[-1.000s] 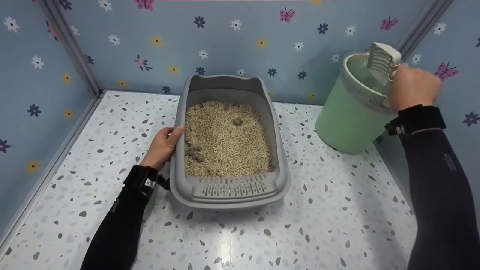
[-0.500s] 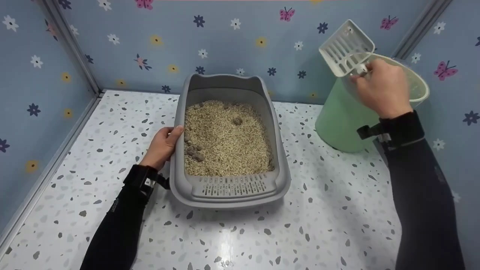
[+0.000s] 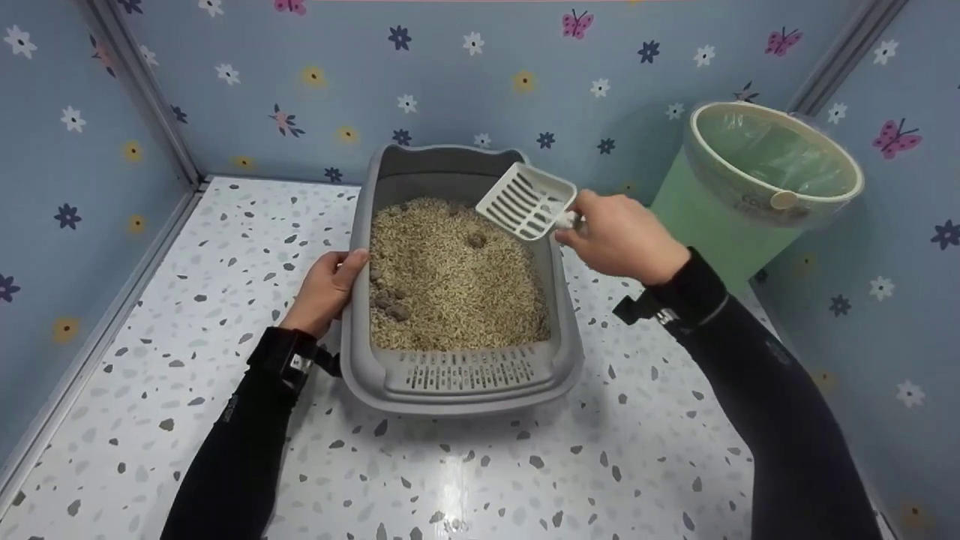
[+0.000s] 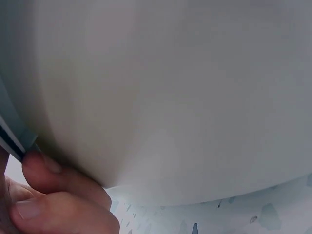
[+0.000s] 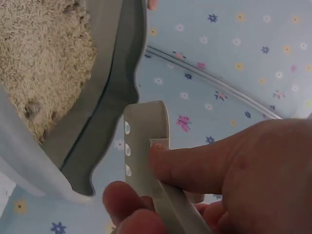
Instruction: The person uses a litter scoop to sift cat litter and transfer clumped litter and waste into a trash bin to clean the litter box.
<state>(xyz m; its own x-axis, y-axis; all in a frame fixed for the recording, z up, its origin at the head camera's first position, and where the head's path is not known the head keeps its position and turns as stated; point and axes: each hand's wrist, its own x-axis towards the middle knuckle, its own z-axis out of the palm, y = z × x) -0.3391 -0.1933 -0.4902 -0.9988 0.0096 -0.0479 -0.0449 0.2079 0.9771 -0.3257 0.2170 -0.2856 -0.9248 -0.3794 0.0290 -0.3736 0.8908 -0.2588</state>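
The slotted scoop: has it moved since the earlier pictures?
Yes. In the head view, the scoop has moved left, from the green bin toward the gray litter box.

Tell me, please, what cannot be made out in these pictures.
Head view: most fingers of the left hand, hidden by the litter tray.
Head view: lettering on the bin, too small and blurred to read.
Right wrist view: lower end of the scoop, cut off by the bottom edge.
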